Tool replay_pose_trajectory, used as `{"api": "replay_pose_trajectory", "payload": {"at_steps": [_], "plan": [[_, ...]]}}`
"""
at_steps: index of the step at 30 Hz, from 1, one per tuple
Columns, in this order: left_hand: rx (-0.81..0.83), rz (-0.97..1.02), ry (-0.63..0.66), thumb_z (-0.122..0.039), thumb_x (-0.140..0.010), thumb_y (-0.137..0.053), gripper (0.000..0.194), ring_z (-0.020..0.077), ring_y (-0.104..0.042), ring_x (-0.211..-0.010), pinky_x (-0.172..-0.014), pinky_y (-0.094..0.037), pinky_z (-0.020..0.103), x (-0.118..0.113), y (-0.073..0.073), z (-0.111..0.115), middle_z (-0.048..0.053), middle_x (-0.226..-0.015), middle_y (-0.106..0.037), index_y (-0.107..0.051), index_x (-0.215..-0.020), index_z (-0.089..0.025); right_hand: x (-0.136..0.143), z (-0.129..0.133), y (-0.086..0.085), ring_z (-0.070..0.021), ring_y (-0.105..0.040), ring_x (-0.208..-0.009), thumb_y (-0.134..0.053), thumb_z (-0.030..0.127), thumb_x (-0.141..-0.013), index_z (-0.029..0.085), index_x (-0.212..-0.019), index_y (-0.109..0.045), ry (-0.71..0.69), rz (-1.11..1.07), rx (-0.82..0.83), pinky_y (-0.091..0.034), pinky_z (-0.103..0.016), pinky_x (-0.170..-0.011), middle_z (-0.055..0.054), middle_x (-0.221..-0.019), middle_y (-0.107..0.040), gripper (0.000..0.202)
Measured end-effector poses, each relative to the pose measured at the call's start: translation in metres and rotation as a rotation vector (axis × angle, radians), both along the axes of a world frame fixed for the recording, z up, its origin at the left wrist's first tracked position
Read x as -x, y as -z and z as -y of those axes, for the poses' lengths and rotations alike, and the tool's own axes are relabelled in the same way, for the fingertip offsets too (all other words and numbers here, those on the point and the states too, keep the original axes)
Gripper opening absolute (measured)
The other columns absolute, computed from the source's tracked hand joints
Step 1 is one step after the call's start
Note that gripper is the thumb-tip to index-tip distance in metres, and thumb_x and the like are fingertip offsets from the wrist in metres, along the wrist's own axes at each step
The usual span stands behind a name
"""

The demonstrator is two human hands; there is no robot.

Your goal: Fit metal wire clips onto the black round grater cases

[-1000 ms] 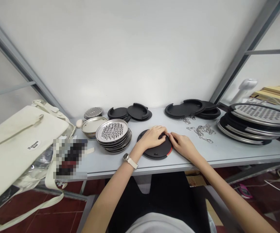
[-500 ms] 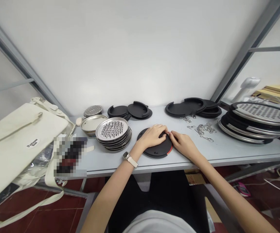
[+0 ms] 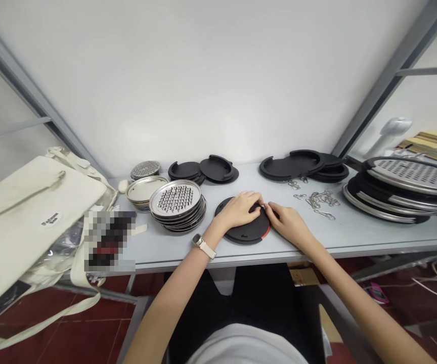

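A round black plastic disc [image 3: 247,233], with an orange-red strip on its right edge, lies flat on the table in front of me. My left hand [image 3: 243,208] rests across its top, fingers bent over the far right rim and thumb on its face. At that same rim, my right hand [image 3: 283,218] is closed in a pinch, its fingertips meeting those of the left. Whatever is between the right fingertips is too small to make out. To the right lies a loose heap of small metal wire clips [image 3: 321,199].
Left stand stacks of round metal grater plates [image 3: 176,199] and plain-topped metal discs [image 3: 146,189]. Black round holders lie at the back left [image 3: 218,169] and back right [image 3: 298,164]. Large graters [image 3: 416,177] are piled at right. A cream bag [image 3: 32,212] hangs over the left edge.
Both hands stay at the disc's rim. My right fingertips have shifted slightly, closer against the left fingers. The camera view has moved a little.
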State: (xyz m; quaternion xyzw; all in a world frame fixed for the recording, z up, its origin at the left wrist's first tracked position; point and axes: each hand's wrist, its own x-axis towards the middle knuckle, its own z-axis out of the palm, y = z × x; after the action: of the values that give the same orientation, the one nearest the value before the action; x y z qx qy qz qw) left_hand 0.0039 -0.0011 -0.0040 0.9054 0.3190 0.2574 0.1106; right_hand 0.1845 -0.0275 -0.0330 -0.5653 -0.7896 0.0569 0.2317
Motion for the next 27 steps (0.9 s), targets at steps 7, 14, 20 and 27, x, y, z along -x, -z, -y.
{"api": "replay_pose_trajectory", "payload": {"at_steps": [7,14,20,27], "plan": [[-0.011,0.001,0.0,-0.014,-0.084,-0.047,0.011,0.0188,-0.052,-0.09,-0.083,-0.043,0.032,-0.0002,0.0002,-0.0006,0.003,-0.093,-0.057,-0.05,-0.093,-0.02,0.0014,0.0014,-0.0024,-0.0199,-0.059,-0.054,-0.031,0.033,-0.094,0.022,-0.073,-0.05,0.003,0.006,0.0,-0.029,-0.027,-0.053,-0.005,-0.06,-0.063,0.03],[-0.006,-0.019,-0.011,-0.014,-0.084,-0.048,0.01,0.018,-0.052,-0.09,-0.082,-0.044,0.031,0.0,-0.0026,0.0014,0.002,-0.093,-0.058,-0.05,-0.092,-0.02,0.0007,-0.0003,0.0008,-0.02,-0.06,-0.054,-0.031,0.033,-0.094,0.022,-0.075,-0.053,0.004,0.029,-0.024,-0.029,-0.027,-0.053,-0.006,-0.062,-0.066,0.031],[0.007,-0.006,-0.011,-0.013,-0.084,-0.047,0.012,0.0189,-0.053,-0.09,-0.08,-0.043,0.031,0.0002,-0.0049,0.0036,0.003,-0.094,-0.059,-0.05,-0.094,-0.02,0.0006,-0.0012,0.0015,-0.0203,-0.061,-0.056,-0.03,0.033,-0.095,0.021,-0.075,-0.052,0.009,0.041,-0.022,-0.03,-0.027,-0.054,-0.006,-0.064,-0.066,0.032],[0.009,-0.001,-0.002,-0.012,-0.084,-0.046,0.016,0.0192,-0.055,-0.089,-0.076,-0.044,0.031,0.0006,-0.0066,0.0045,0.003,-0.095,-0.061,-0.049,-0.098,-0.021,0.0001,-0.0015,0.0024,-0.0207,-0.063,-0.058,-0.03,0.032,-0.095,0.021,-0.078,-0.054,0.013,0.06,-0.025,-0.03,-0.027,-0.055,-0.007,-0.067,-0.068,0.032]]}}
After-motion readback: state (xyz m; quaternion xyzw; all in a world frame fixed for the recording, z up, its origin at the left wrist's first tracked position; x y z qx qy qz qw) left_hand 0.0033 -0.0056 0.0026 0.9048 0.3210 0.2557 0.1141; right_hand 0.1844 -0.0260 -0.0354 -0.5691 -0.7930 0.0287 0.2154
